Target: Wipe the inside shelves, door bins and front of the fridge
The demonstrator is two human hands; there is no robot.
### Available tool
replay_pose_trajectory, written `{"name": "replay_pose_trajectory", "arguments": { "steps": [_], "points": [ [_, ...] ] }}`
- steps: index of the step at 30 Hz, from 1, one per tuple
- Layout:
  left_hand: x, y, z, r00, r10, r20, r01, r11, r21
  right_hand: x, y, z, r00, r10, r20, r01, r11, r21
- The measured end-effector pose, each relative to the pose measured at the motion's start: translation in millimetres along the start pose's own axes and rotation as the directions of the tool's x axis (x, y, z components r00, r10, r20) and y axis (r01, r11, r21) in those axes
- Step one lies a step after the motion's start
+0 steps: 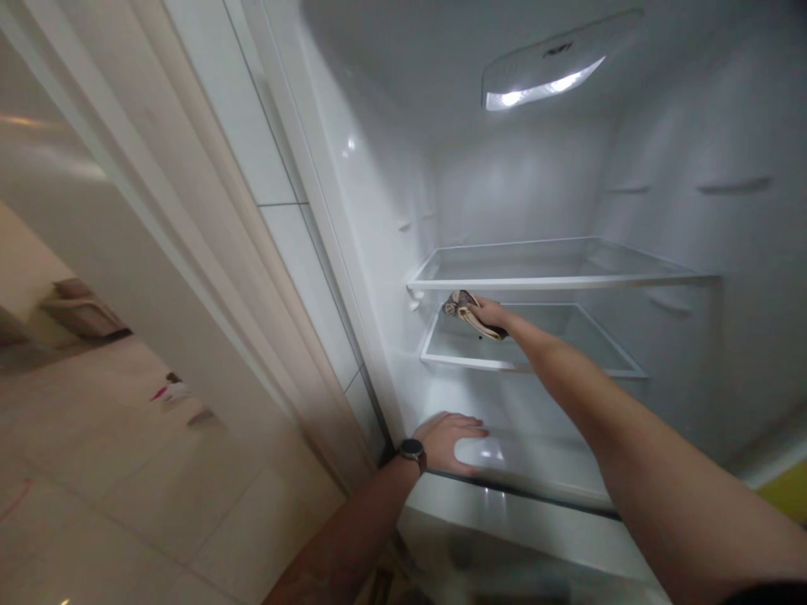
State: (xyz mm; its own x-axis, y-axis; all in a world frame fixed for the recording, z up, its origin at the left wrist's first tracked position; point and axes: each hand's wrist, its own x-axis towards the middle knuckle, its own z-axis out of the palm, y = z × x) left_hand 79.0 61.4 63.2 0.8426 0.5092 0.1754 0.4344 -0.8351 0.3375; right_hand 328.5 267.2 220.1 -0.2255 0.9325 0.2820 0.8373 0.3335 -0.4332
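**Two hands inside an open fridge, one with a cloth**

Near the middle of the frame the right hand [488, 315] reaches deep into the fridge, its fingers closed around a crumpled dark-and-light cloth [458, 304]. The cloth sits at the left end of the middle glass shelf [567, 357], just under the front edge of the upper glass shelf [555, 281] and close to the white left wall [378, 252] (whether it actually touches the wall cannot be told).

Lower, at centre bottom, the left hand [449, 441] lies flat and open, palm down, fingers spread on the lowest glass shelf [542, 470], holding nothing. A dark watch [413, 449] circles its wrist.

At the upper right of the frame the interior lamp [545, 84] glows in the fridge ceiling. The left of the frame shows a pale tiled floor [126, 470].
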Motion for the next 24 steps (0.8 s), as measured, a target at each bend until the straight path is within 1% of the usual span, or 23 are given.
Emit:
{"name": "replay_pose_trajectory", "arguments": {
  "steps": [4, 8, 12, 16, 18, 21, 24],
  "points": [
    [0.7, -1.3, 0.5, 1.0, -0.011, 0.012, 0.011, 1.0, -0.006, -17.7, -5.8, -8.3, 0.996, 0.044, 0.079, -0.046, 0.998, 0.031],
    [1.1, -5.4, 3.5, 1.0, -0.006, 0.018, 0.006, 1.0, -0.007, -42.6, -17.5, -14.9, 0.993, 0.055, 0.107, -0.056, 0.998, 0.011],
    [0.8, -9.0, 6.5, 1.0, -0.002, 0.011, 0.002, 1.0, -0.015, -73.8, -37.7, -17.9, 0.992, 0.019, 0.123, -0.011, 0.998, -0.067],
    [0.8, -9.6, 6.4, 0.999, -0.016, 0.028, 0.017, 1.0, -0.014, -106.9, -60.4, -12.7, 0.99, -0.036, 0.136, 0.062, 0.98, -0.192],
    [1.1, -9.4, 6.0, 1.0, -0.015, 0.022, 0.016, 1.0, -0.014, -118.5, -68.5, -9.9, 0.989, -0.046, 0.143, 0.08, 0.966, -0.244],
    [1.7, -9.4, 6.1, 1.0, 0.002, 0.006, -0.002, 1.0, -0.021, -125.0, -73.7, -9.0, 0.988, -0.039, 0.147, 0.081, 0.953, -0.291],
    [2.0, -10.1, 7.0, 1.0, 0.012, 0.003, -0.012, 1.0, -0.019, -121.0, -72.5, -9.5, 0.991, -0.025, 0.135, 0.066, 0.946, -0.316]
  ]
}}
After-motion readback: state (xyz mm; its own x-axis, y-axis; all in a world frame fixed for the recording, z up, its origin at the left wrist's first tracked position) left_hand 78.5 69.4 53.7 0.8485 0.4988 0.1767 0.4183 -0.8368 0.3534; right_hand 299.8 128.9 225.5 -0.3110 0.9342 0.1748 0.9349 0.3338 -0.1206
